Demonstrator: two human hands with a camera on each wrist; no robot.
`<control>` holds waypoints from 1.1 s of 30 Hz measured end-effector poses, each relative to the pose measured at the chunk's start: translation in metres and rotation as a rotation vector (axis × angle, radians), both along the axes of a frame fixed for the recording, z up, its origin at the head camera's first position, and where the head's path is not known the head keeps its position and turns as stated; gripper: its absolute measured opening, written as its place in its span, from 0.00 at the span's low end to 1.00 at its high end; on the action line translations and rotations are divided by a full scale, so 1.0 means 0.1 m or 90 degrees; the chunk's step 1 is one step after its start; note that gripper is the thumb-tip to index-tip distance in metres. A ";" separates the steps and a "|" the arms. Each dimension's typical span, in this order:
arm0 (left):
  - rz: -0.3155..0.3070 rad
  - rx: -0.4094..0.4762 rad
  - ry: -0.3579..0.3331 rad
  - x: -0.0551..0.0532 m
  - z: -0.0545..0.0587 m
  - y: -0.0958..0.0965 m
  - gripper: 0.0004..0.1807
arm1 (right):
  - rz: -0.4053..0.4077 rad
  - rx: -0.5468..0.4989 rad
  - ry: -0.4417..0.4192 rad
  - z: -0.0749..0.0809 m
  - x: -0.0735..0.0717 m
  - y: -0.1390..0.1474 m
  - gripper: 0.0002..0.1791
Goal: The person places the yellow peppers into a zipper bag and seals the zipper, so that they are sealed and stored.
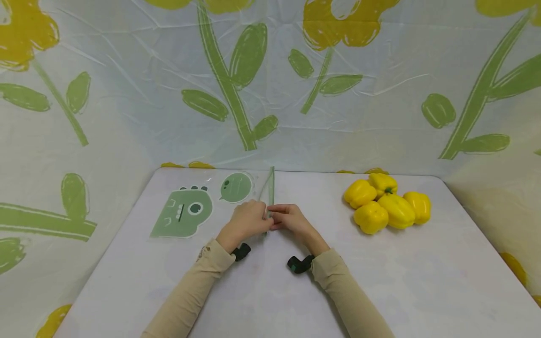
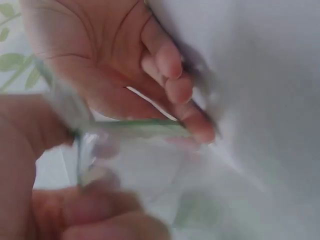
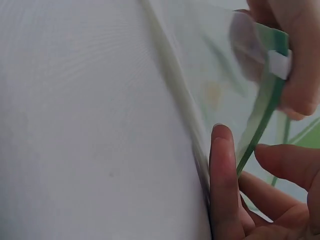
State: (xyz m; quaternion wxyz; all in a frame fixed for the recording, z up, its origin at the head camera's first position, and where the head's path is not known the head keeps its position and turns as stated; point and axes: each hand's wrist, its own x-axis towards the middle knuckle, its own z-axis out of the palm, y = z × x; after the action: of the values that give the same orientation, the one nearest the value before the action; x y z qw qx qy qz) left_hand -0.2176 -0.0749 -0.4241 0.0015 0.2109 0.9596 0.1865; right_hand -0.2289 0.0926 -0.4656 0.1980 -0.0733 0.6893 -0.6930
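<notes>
A clear zip bag (image 1: 181, 213) with a green dinosaur print lies on the table, its zip side raised between both hands. My left hand (image 1: 250, 219) grips the bag near a small white slider (image 3: 280, 65). Its fingertips show through the plastic in the right wrist view. My right hand (image 1: 293, 223) pinches the green zip strip (image 3: 262, 112) further along, thumb on one side and fingers on the other. From the left wrist, the strip (image 2: 145, 125) runs to the right hand's fingertips, and the bag's corner is bent at the left hand (image 2: 100, 210).
Several yellow bell peppers (image 1: 395, 211) sit in a cluster at the right of the white table (image 1: 262, 300). A flower-printed curtain (image 1: 372, 122) stands behind the table and at its sides. Black wrist cameras (image 1: 299, 264) hang below both wrists.
</notes>
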 end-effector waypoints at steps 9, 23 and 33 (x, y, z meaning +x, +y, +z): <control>0.102 -0.013 0.160 0.11 0.14 0.11 0.07 | -0.003 0.013 0.014 0.01 0.01 -0.02 0.22; 0.096 -0.041 0.178 0.14 0.13 0.14 0.09 | -0.074 0.207 0.207 0.30 -0.08 0.33 0.22; 0.075 -0.030 0.168 0.13 0.08 0.13 0.10 | -0.406 0.484 0.407 0.65 -0.13 1.15 0.19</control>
State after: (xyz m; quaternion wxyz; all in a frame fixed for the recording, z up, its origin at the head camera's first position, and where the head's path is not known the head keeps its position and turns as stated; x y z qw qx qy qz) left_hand -0.2050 -0.0616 -0.4162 -0.1306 0.1764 0.9663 0.1344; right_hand -0.2418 0.2079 -0.4006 -0.2253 0.0083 0.9027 -0.3664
